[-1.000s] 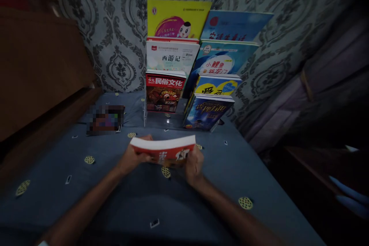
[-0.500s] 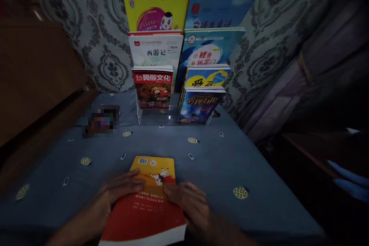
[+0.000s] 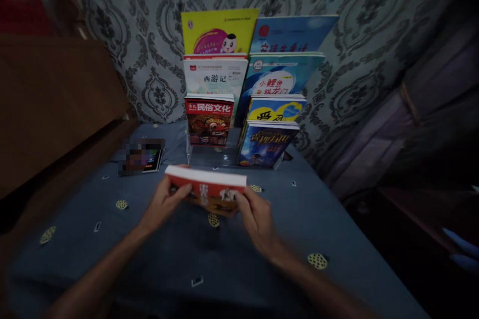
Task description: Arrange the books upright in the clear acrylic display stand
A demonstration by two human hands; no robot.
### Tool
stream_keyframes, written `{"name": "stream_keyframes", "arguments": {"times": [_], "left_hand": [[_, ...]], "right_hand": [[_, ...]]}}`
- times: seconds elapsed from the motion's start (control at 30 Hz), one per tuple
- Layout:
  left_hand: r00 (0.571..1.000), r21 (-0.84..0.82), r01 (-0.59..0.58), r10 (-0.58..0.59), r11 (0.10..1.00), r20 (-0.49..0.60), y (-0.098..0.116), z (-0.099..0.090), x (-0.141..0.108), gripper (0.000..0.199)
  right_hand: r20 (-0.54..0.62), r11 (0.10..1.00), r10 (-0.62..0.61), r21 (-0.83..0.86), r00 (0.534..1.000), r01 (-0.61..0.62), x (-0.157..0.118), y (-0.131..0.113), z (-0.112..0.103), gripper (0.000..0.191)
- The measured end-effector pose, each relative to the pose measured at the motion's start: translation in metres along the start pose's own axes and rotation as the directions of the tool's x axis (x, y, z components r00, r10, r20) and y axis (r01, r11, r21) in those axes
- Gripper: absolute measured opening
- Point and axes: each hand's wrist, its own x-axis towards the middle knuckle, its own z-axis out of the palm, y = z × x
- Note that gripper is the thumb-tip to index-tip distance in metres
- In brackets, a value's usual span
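Observation:
A thick book (image 3: 205, 190) with a red and orange cover is held up above the bed-like surface, its white page edge turned upward. My left hand (image 3: 169, 199) grips its left end, thumb on the cover. On the right end, my right hand (image 3: 257, 212) is closed around it the same way. Just beyond stands a clear rack (image 3: 215, 158) with books in two stacked columns. A red folk-culture book (image 3: 209, 122) fronts the left column; a dark blue book (image 3: 267, 143) fronts the right one.
Blue cloth with pineapple prints (image 3: 149, 264) covers the surface. A flat item, partly blurred out, (image 3: 152, 160) lies at the left. A brown wooden panel (image 3: 56, 109) bounds the left side. Patterned wallpaper (image 3: 160, 60) is behind, with a curtain (image 3: 400, 134) at the right.
Both hands have lifted the book forward toward the rack and tilted it, so its page edge now faces up. The view has shifted slightly.

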Motion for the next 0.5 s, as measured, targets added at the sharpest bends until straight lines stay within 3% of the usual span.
{"name": "stream_keyframes", "arguments": {"times": [0.1,0.27,0.37,0.5], "left_hand": [[0.982,0.082,-0.179,0.184,0.98,-0.048,0.01,0.007,0.043,0.047],[0.864,0.143,-0.464,0.482,0.874,-0.146,0.021,0.008,0.117,0.056],[0.838,0.134,-0.507,0.523,0.851,-0.153,0.015,0.01,0.143,0.057],[0.851,0.099,-0.491,0.501,0.866,-0.159,-0.004,0.018,0.155,0.059]], "right_hand": [[-0.088,1.0,-0.011,0.026,0.996,0.014,0.041,0.006,0.0,0.032],[-0.212,0.987,-0.16,-0.026,0.964,0.158,0.107,0.013,-0.001,0.033],[-0.242,0.971,-0.24,-0.05,0.94,0.235,0.127,0.026,0.002,0.032],[-0.244,0.974,-0.225,-0.036,0.944,0.223,0.132,0.05,0.009,0.032]]}}
